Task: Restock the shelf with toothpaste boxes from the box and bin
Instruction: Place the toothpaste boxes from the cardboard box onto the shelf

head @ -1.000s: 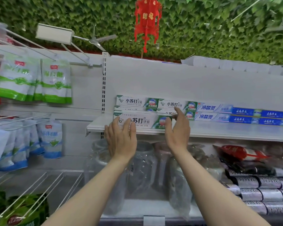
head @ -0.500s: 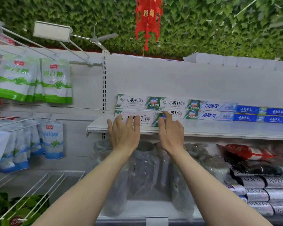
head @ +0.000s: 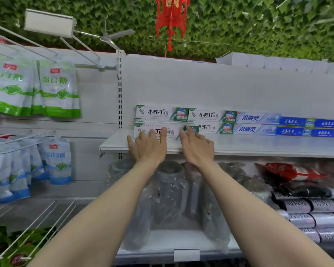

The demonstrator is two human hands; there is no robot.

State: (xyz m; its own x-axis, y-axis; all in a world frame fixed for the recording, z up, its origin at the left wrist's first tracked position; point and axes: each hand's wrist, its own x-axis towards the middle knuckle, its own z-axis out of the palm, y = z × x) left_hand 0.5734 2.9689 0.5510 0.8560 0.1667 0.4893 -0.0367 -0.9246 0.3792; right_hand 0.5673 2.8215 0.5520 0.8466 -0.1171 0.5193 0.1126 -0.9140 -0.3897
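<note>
1. Front white-and-green toothpaste box (head: 156, 132) lies lengthwise on the white metal shelf (head: 258, 145), at the shelf's left end, just in front of the back row.
2. Left hand (head: 148, 146) at 9 o'clock of the right hand (head: 198, 146); both w/ fingers straight and spread, fingertips pressing the box's front face, nothing gripped. Judged step: squaring the box back against the stack.
3. Back row, two high, running toward 3 o'clock: white-and-green boxes (head: 210, 116), then pale-blue boxes (head: 256, 123), then dark-blue boxes (head: 308, 127). Done so far: approx. one full row along the back panel.
4. Left to do (judgement): the shelf's front strip from the hands toward 3 o'clock is bare, so more facings could go in.
5. Supply box and bin: not in view; stock remaining can't be told.
6. Below, at 6 o'clock: clear plastic-wrapped rolls (head: 168, 187), possibly bags, wrap too blurred to say.
</note>
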